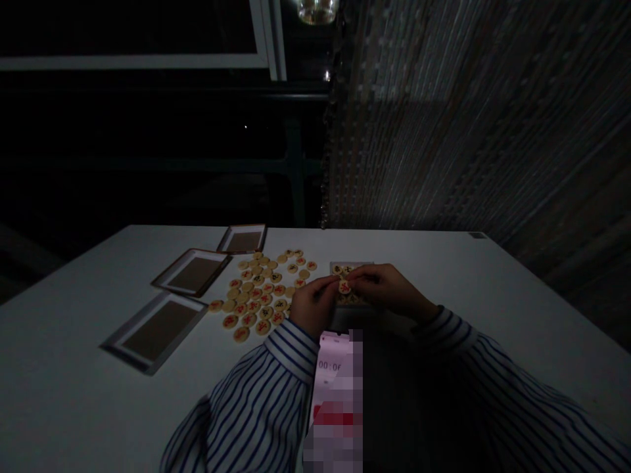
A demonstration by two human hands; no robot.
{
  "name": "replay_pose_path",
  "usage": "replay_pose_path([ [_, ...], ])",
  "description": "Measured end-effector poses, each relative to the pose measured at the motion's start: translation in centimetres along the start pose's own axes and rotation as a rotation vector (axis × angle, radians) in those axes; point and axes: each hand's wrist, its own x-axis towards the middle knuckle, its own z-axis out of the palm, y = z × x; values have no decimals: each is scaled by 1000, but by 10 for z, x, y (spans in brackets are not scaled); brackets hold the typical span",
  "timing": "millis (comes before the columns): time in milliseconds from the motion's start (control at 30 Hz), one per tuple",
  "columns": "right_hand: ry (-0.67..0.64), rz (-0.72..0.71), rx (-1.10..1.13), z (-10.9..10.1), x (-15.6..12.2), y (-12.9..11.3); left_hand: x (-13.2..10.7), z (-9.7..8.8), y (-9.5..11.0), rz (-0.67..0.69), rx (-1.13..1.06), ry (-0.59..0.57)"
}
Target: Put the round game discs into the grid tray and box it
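A round Chinese chess piece (344,286) with a red character is pinched between my two hands, above a shallow box (352,264) that has several pieces with black characters in it. My left hand (314,303) grips the piece from the left, its fingers closed. From the right, my right hand (389,288) holds the same piece with thumb and fingers together. Both hands cover parts of the box. To the left of my left hand lie many loose chess pieces (254,306), some with red or black characters up and others blank side up.
Three shallow trays or lids stand on the white table (79,341): a grey one (165,358), a brown-edged one (162,284) and a smaller one (241,251) farther back. A lit phone (328,387) showing a timer lies between my forearms. A bead curtain (419,131) hangs behind the table.
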Motion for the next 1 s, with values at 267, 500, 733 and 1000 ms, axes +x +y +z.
replay_pose_path([
  [267, -8, -10, -2, 0, 0, 2, 0, 0, 8, -61, -70, 13],
  [500, -3, -43, 14, 0, 1, 5, 0, 0, 9, -104, -163, 54],
  [733, -21, 1, 80, 3, 0, 4, 1, -2, 10, -149, -178, 119],
  [1000, -49, -1, 100, 8, 1, 12, 0, -2, 16, -159, -183, 128],
])
